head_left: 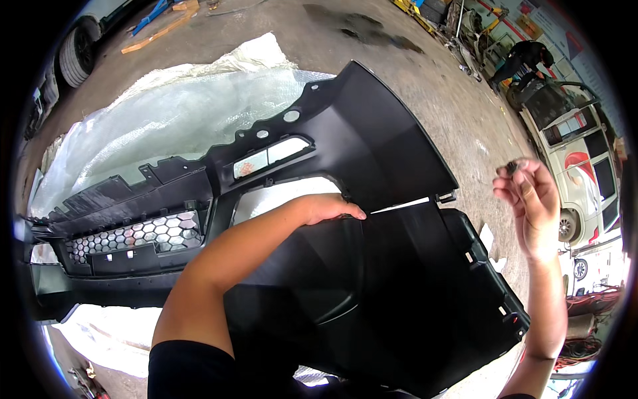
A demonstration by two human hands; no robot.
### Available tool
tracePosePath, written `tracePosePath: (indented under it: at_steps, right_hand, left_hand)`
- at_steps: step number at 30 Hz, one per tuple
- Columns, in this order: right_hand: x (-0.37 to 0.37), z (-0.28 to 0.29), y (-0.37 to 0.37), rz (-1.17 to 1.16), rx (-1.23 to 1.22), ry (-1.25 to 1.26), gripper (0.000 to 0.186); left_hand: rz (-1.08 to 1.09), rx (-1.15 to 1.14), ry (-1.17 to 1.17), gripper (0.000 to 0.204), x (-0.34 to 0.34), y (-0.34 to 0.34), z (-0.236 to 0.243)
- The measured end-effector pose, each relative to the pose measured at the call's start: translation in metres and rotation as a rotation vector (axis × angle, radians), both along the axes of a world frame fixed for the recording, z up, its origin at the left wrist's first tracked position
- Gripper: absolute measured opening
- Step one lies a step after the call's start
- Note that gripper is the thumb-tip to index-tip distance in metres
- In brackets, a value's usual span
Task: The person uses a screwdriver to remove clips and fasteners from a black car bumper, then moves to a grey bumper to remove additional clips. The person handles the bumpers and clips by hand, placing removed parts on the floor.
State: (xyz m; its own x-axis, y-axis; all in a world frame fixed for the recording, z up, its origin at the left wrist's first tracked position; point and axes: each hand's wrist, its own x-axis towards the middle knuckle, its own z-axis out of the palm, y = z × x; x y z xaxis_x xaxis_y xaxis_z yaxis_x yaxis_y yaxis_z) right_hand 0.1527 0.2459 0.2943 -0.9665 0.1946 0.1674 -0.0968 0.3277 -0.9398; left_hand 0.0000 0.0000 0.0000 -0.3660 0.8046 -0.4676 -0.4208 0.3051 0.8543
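1. one concrete floor (465, 113) is seen around the work, and it is marked by dark stains towards the top.
2. one black bumper (399, 279) is spread across the middle, below and in front of the person; it is crossed at the right by one narrow gap (399, 206), and two larger round holes are seen along its upper flange.
3. one translucent sheet (179, 113) is laid on the floor, partly covered by the bumper.
4. one white vehicle (585, 166) is seen at the right, with one co-worker (522, 66) bent over near it.
5. one tyre (76, 56) is shown at the upper left.
6. one honeycomb mesh (143, 233) is set in the bumper's left part.
7. two bare hands are counted. the left hand (332, 207) is rested on the bumper between a large opening and the gap, with its thumb pointed right, near the gap's inner end; whether its fingers are closed round the edge cannot be told.
8. the right hand (535, 193) is raised beyond the bumper's right edge, well apart from it.
9. one small dark piece (512, 167) is pinched between the right thumb and fingertips; its exact shape cannot be made out.
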Motion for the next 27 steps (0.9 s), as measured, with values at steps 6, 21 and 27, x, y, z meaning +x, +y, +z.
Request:
tracePosePath:
  at_steps: [6, 21, 27]
  right_hand:
    - [-0.002, 0.006, -0.079, 0.079, 0.035, -0.347, 0.02]
    - [0.02, -0.131, -0.141, -0.5, -0.501, -0.513, 0.021]
    - [-0.002, -0.179, -0.141, -0.554, -0.384, -0.529, 0.02]
  left_hand:
    - [0.059, 0.007, -0.049, 0.033, 0.0, -0.011, 0.009]
    - [-0.061, 0.156, -0.122, 0.037, -0.016, 0.0, -0.026]
    - [0.07, 0.19, -0.283, 0.033, -0.014, -0.003, -0.026]
